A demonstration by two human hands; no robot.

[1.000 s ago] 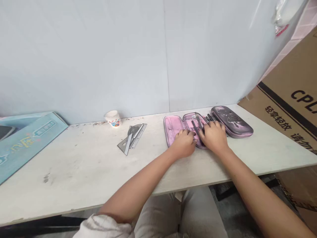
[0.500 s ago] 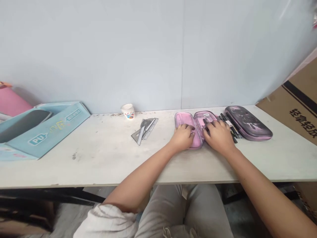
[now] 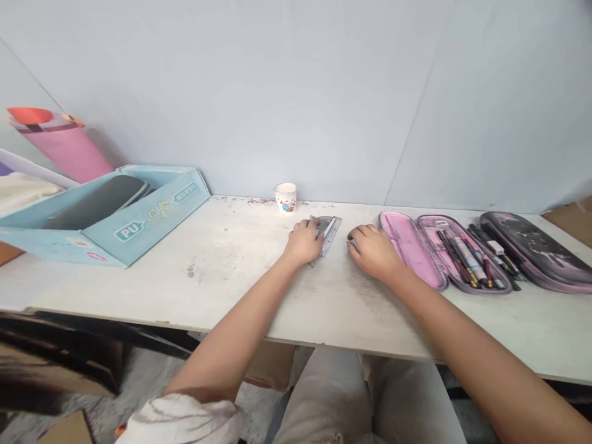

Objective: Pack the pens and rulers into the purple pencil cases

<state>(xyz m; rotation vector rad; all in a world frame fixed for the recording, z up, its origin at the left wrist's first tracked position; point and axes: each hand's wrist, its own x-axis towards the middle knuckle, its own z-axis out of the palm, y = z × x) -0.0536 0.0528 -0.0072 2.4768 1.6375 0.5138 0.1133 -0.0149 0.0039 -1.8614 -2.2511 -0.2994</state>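
My left hand [image 3: 304,242] is over a small stack of clear rulers [image 3: 332,234] on the table, its fingers curled down and its thumb pressed in at their left side. The hand hides most of the stack, and only a straight edge and a rounded top show. My right hand [image 3: 372,248] is just right of the rulers, fingers bent and apart from the thumb, with nothing visible in it. Behind its wrist lies an unzipped pink pencil case [image 3: 411,246], spread flat, with pens, pencils and a pale marker [image 3: 469,259] in its right half.
A closed dark pencil case [image 3: 536,250] lies at the right, with loose pens and an eraser [image 3: 496,246] beside it. A paper cup [image 3: 285,198] stands near the wall. At the left are a light-blue box [image 3: 152,219] and a pink roll [image 3: 69,148].
Both hands have left the open pencil case and moved left. My left hand has come down on the rulers. The view has turned left, and the case's pens show fully.
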